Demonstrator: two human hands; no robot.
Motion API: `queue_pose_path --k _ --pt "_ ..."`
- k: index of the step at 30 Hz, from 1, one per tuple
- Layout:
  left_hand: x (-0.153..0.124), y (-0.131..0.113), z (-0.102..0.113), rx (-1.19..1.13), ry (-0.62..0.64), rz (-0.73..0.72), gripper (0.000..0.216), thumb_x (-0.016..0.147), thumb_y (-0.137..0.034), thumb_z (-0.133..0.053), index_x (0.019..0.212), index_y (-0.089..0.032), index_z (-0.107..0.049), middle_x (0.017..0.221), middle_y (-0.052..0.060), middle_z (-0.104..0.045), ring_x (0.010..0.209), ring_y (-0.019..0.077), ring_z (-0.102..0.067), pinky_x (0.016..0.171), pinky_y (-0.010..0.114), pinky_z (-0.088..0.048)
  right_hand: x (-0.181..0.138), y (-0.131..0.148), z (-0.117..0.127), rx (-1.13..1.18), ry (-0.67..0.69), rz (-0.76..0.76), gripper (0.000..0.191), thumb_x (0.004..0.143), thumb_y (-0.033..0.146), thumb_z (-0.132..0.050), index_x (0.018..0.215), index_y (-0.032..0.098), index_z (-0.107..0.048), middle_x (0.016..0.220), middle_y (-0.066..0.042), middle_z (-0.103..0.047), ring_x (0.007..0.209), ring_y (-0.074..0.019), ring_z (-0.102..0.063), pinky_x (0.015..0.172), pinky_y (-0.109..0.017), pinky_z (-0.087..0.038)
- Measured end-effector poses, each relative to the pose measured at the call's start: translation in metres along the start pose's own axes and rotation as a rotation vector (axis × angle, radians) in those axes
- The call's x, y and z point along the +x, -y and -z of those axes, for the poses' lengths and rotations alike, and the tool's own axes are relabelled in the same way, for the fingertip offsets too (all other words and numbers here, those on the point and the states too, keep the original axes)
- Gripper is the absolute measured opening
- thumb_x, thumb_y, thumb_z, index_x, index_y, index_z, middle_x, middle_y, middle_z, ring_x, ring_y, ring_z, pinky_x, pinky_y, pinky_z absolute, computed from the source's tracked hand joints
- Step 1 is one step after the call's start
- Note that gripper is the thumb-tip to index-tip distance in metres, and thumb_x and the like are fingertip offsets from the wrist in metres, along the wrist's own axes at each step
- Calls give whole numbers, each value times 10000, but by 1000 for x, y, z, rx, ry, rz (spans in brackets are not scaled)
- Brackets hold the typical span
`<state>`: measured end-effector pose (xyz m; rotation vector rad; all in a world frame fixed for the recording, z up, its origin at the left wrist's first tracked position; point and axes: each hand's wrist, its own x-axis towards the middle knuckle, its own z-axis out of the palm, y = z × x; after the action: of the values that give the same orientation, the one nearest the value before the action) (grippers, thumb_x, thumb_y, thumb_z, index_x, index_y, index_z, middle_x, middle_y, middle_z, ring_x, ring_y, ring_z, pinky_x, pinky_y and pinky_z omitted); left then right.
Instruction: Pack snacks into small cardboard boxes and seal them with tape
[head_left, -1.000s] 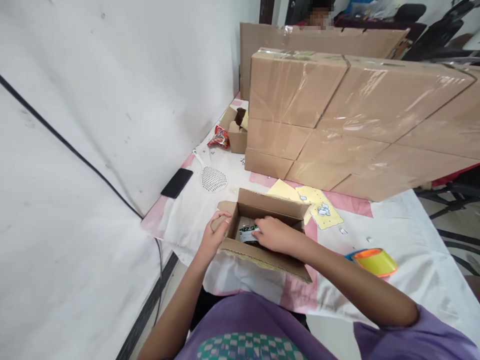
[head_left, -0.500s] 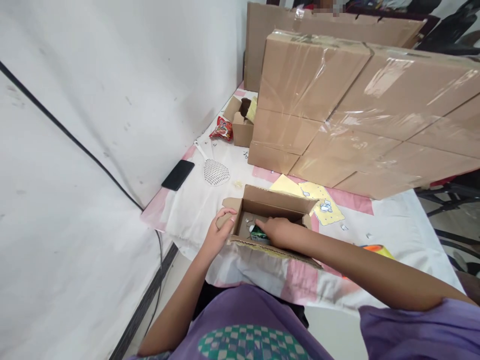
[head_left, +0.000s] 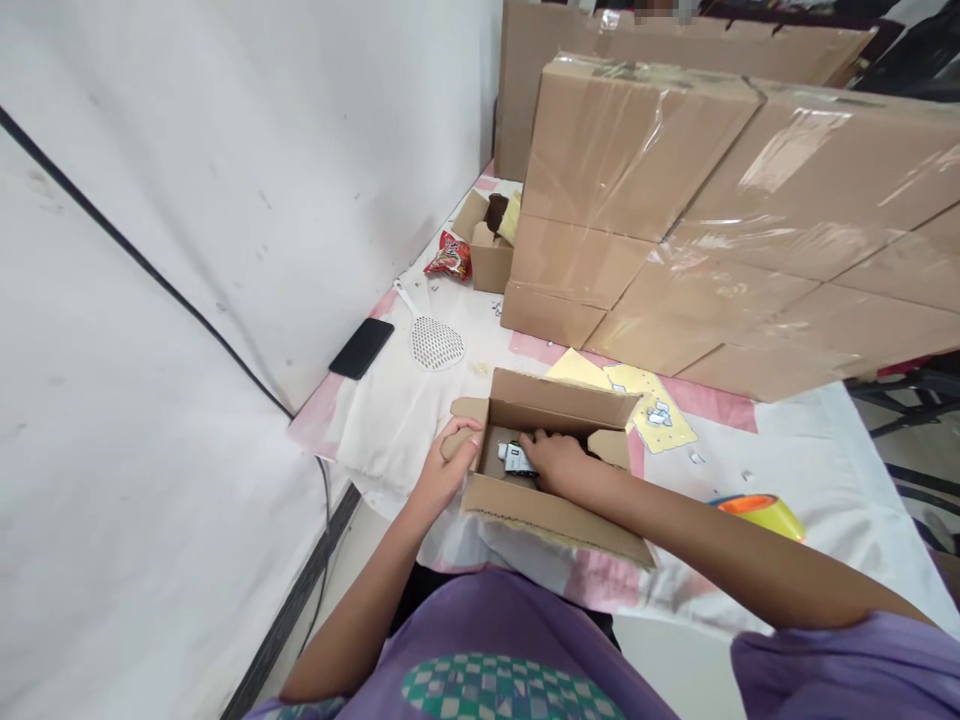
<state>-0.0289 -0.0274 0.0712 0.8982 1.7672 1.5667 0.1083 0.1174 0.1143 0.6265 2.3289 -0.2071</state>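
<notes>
An open cardboard box lies on the cloth-covered table in front of me, its flaps folded out. My left hand grips the box's left side by the small end flap, thumb and fingers on either side of the cardboard. Inside the box, my right hand has its fingers closed around the right end of a small white pack with dark print and a white cap. The cap points left. That pack's right end is hidden under my fingers.
Behind the box lie yellow sheets with paper scraps. A tape roll sits right. Leftward are a white slotted skimmer, a black phone and a red snack packet. Large taped cartons stand behind; a wall borders the left.
The pack has turned over in the box, from a green face to a white printed one. The box's front flap has tipped outward. My left hand stays at the box's left side.
</notes>
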Motion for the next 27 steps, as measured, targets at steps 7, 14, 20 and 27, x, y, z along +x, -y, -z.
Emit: queue_pose_path --k 7,14,20,27 --pt "-2 5 -1 8 -33 -25 382 930 -462 -622 1228 -226 -652 1240 75 -659 1176 249 -593 1048 352 -414 -51 -26 35 120 -227 201 233 994 323 -522 1072 176 -685 1038 -145 -747 933 -306 -720 750 -371 -512" --pt "-2 30 -2 -218 158 -385 911 923 -814 -290 1655 -304 -109 1437 157 -612 1299 280 -550 1151 518 -323 -107 -79 1 557 -988 254 202 1027 305 -472 933 245 -640 861 -45 -653 829 -218 -613 777 -357 -469" --pt "4 31 6 -159 312 -295 607 1022 -481 -463 1588 -289 -357 1480 131 -588 1447 295 -463 1236 561 -205 -80 -94 -70 853 -1132 -85 314 955 351 -589 1241 232 -537 1097 -83 -605 911 -221 -593 782 -383 -501" --pt "9 17 20 97 405 -403 483 1031 -398 -461 1504 -324 -520 1508 85 -569 1545 304 -297 1249 549 -242 -49 -86 -98 1215 -1061 28 596 975 361 -543 1512 296 -292 1420 -123 -537 1322 -241 -533 1053 -456 -460"
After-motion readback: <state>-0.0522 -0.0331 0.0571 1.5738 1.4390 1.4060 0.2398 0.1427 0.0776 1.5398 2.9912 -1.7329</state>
